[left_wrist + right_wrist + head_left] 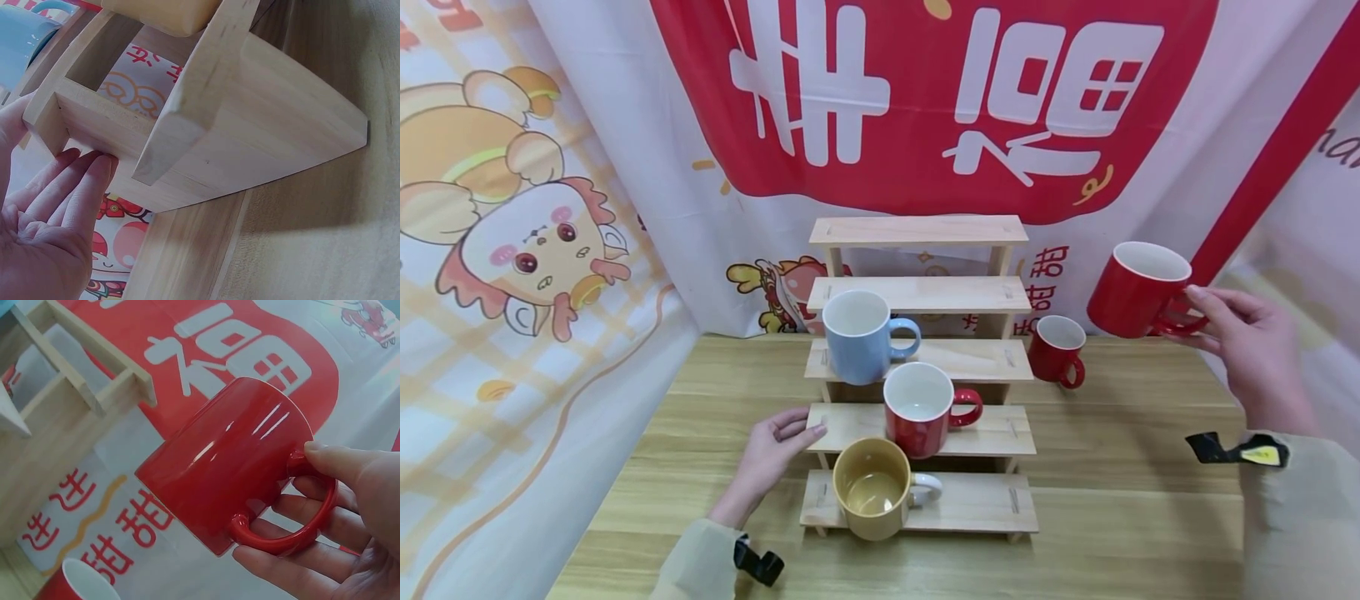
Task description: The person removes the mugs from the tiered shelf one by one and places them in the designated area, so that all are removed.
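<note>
My right hand [1255,346] holds a red mug [1138,290] by its handle, in the air to the right of a stepped wooden rack [917,292]. With thumb above and fingers below, my left hand [771,454] grips the left end of a lower step, seen close in the left wrist view. A light blue mug [857,337] stands on the middle step. Below it, a red mug with a white inside [917,412] sits one step down. A yellow mug with a white handle [871,492] is on the lowest step.
A smaller red mug [1057,350] stands on the wood-grain table [1120,467] just right of the rack. Behind hangs a printed cloth [925,179] with a large red patch. Another patterned cloth [640,367] borders the table on the left.
</note>
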`<state>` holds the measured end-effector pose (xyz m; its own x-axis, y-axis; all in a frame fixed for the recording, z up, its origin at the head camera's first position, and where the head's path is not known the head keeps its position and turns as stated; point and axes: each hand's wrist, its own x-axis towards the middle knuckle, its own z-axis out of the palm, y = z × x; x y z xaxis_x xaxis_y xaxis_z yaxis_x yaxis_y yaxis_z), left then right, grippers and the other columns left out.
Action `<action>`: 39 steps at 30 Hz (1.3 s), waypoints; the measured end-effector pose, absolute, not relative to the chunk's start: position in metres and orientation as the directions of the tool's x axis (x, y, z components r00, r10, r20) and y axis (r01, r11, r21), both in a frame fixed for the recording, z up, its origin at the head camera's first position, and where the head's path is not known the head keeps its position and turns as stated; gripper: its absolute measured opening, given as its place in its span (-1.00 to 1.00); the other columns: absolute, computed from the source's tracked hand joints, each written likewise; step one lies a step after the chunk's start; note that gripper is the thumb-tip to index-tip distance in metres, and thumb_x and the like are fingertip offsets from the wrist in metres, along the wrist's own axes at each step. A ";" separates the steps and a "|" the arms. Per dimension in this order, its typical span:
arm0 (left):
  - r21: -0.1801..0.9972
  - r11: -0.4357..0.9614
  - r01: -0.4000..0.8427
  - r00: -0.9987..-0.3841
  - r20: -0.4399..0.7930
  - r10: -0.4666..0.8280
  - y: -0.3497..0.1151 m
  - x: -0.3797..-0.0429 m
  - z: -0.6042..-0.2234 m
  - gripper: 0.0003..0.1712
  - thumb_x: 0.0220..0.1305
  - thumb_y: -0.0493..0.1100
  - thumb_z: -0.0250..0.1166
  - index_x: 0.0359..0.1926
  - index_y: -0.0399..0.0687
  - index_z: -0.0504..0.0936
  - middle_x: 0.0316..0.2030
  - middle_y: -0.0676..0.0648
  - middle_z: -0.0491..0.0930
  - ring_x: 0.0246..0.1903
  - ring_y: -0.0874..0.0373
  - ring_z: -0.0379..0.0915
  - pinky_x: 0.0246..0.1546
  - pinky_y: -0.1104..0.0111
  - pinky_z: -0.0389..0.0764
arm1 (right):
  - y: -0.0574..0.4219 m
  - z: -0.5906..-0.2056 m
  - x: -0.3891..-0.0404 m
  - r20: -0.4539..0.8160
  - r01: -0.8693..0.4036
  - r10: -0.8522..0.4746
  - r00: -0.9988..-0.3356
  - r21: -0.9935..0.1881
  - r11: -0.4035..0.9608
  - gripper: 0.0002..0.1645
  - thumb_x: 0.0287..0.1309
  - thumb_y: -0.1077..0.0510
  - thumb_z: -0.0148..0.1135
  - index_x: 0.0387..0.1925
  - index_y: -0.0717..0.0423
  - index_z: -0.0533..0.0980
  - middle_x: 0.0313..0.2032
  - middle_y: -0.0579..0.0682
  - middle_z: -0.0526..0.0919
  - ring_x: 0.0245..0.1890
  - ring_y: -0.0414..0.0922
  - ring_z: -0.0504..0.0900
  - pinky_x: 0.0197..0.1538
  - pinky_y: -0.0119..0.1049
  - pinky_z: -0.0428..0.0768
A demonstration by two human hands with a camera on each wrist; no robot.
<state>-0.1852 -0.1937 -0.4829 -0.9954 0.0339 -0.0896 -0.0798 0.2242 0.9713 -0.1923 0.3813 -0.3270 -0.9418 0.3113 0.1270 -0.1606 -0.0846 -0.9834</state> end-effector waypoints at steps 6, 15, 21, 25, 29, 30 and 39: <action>0.973 0.215 -0.080 -0.995 -0.090 0.034 -0.194 -0.186 -0.484 -0.25 0.16 0.06 0.55 0.26 -0.23 0.56 0.09 -0.24 0.65 0.07 -0.06 0.61 0.13 0.18 0.59 | 0.390 -0.341 -0.190 0.126 -0.155 0.321 -0.939 -0.986 -0.066 -0.56 0.19 0.02 0.45 0.06 0.11 0.70 -0.25 -0.11 0.78 -0.34 -0.18 0.78 -0.37 -0.31 0.73; 0.973 0.219 -0.070 -0.996 -0.080 0.035 -0.192 -0.186 -0.484 -0.26 0.15 0.08 0.55 0.25 -0.22 0.57 0.09 -0.23 0.66 0.07 -0.05 0.61 0.12 0.19 0.60 | 0.399 -0.364 -0.185 0.096 -0.146 0.347 -0.933 -0.982 -0.119 -0.61 0.20 0.05 0.46 0.03 0.12 0.71 -0.24 -0.14 0.78 -0.33 -0.19 0.78 -0.39 -0.26 0.73; 0.973 0.217 -0.074 -0.996 -0.082 0.027 -0.192 -0.185 -0.483 -0.26 0.16 0.07 0.55 0.25 -0.23 0.56 0.09 -0.24 0.65 0.06 -0.05 0.62 0.11 0.21 0.60 | 0.403 -0.383 -0.187 0.052 -0.133 0.374 -0.926 -0.972 -0.195 -0.55 0.18 0.09 0.48 0.09 0.14 0.69 -0.20 -0.13 0.78 -0.31 -0.16 0.79 -0.37 -0.23 0.73; 0.977 0.205 -0.063 -0.997 -0.071 0.032 -0.192 -0.184 -0.481 -0.31 0.21 0.00 0.53 0.24 -0.29 0.56 0.08 -0.28 0.65 0.06 -0.07 0.62 0.09 0.26 0.61 | 0.407 -0.397 -0.192 0.029 -0.130 0.399 -0.917 -0.965 -0.230 -0.60 0.17 0.11 0.49 0.03 0.14 0.71 -0.22 -0.13 0.78 -0.31 -0.16 0.79 -0.37 -0.23 0.73; 0.979 0.198 -0.054 -0.998 -0.061 0.034 -0.191 -0.184 -0.479 -0.34 0.23 -0.04 0.52 0.23 -0.31 0.56 0.08 -0.29 0.65 0.05 -0.07 0.62 0.07 0.30 0.61 | 0.409 -0.410 -0.195 0.031 -0.164 0.426 -0.904 -0.946 -0.279 -0.67 0.17 0.17 0.49 -0.03 0.19 0.73 -0.26 -0.08 0.79 -0.32 -0.14 0.79 -0.36 -0.22 0.72; 0.979 0.196 -0.053 -0.998 -0.061 0.034 -0.191 -0.183 -0.478 -0.34 0.23 -0.04 0.52 0.23 -0.31 0.56 0.08 -0.29 0.65 0.06 -0.07 0.62 0.07 0.30 0.61 | 0.410 -0.413 -0.195 0.025 -0.163 0.434 -0.901 -0.945 -0.284 -0.68 0.16 0.16 0.49 -0.04 0.17 0.73 -0.27 -0.08 0.79 -0.32 -0.14 0.79 -0.37 -0.22 0.72; 0.979 0.196 -0.049 -0.998 -0.057 0.035 -0.191 -0.182 -0.478 -0.32 0.22 -0.04 0.52 0.25 -0.31 0.55 0.09 -0.30 0.64 0.08 -0.08 0.60 0.13 0.21 0.59 | 0.408 -0.445 -0.195 0.024 -0.196 0.476 -0.879 -0.928 -0.316 -0.77 0.22 0.24 0.44 -0.10 0.26 0.72 -0.29 -0.05 0.79 -0.35 -0.11 0.79 -0.36 -0.21 0.69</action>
<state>-0.1815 -0.1906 -0.4777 -0.9978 0.0351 -0.0569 -0.0489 0.1963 0.9793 -0.1946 0.4081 -0.4450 -0.8789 0.4764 0.0238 -0.1962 -0.3155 -0.9284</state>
